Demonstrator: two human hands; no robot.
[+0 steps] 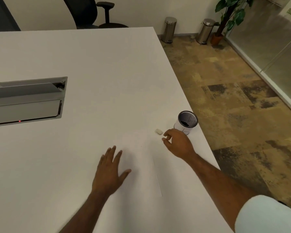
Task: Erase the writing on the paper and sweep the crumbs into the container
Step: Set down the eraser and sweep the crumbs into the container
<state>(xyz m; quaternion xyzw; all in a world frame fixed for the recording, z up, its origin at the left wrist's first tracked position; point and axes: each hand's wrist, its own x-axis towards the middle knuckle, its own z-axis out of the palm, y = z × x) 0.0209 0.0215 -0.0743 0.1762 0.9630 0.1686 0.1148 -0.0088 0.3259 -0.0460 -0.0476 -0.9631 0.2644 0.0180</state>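
Just short of the eraser

Neither hand held anything. The right hand [178, 143] hovered with its fingers loosely curled and tips apart, and the white eraser [158, 131] lay just beside them at ten o'clock. The mesh container [186, 122] stood upright at one o'clock of that hand, near the table [74, 56] edge. At seven o'clock of the eraser the left hand [110, 172] lay flat, fingers spread, beside or on the faint white paper [141, 165]; which, I could not tell.

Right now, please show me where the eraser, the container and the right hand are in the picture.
eraser [158, 131]: head view, on the middle of its white top.
container [179, 127]: head view, on its white outer wall.
right hand [178, 142]: head view, on the back of the hand.
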